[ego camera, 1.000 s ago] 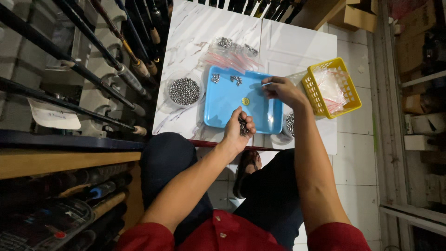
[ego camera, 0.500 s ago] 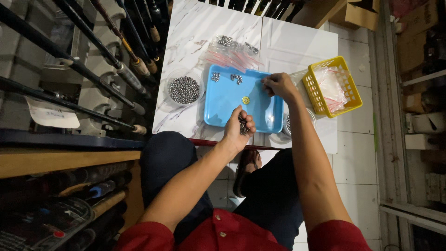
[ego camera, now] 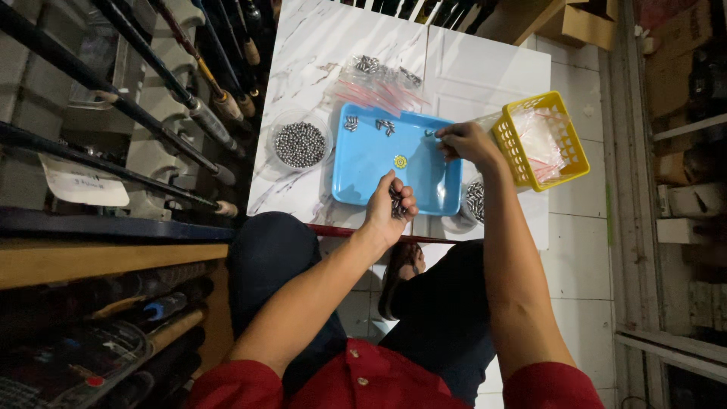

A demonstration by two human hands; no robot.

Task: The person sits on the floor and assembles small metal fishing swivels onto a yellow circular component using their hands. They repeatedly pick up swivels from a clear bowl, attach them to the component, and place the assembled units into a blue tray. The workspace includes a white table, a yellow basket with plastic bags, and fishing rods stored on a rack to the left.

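Overhead, a blue tray point(ego camera: 379, 163) is seen on the marble tabletop point(ego camera: 326, 45). The left hand point(ego camera: 390, 210) is curled closed around a bunch of small dark metal pieces point(ego camera: 396, 203) at the tray's near edge; the right hand point(ego camera: 466, 142) is pinched on something tiny at the far corner. A bowl of steel balls point(ego camera: 300, 144), clear bags point(ego camera: 375, 79) and a yellow basket point(ego camera: 541, 140) are ranged around. A second container point(ego camera: 475, 201) is half hidden by the right forearm.

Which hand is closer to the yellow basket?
The right hand. It sits at the blue tray's far right edge, right beside the yellow basket. The left hand is at the tray's near edge, farther from it.
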